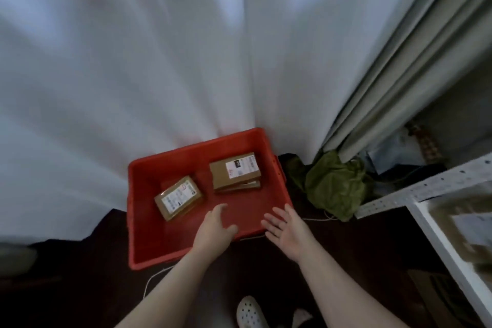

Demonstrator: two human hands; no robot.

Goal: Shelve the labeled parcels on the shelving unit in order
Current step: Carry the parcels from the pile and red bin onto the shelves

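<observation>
– Where's everything?
– In your red crate (149,168): one parcel (177,197) toward the left wall, a stack (234,171) by the far right corner.
– And me?
– Your left hand (215,225) and right hand (287,230) hover over the near edge, fingers (278,213) released.

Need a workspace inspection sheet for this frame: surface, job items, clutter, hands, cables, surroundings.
Surface: dark floor; a red bin sits on it.
Job's things: left parcel lies label up in the bin; right parcel lies label up on another box. White shelving unit at right, contents blurred.
Clutter: green cloth crumpled beside the bin.
Hands: left hand over the bin's floor, fingers relaxed, holds nothing; right hand at the bin's near right corner, palm showing, fingers straight, holds nothing.
Cables: white cord on the floor by the bin.
Surroundings: white curtain behind; grey curtain at right; white shoe below.
</observation>
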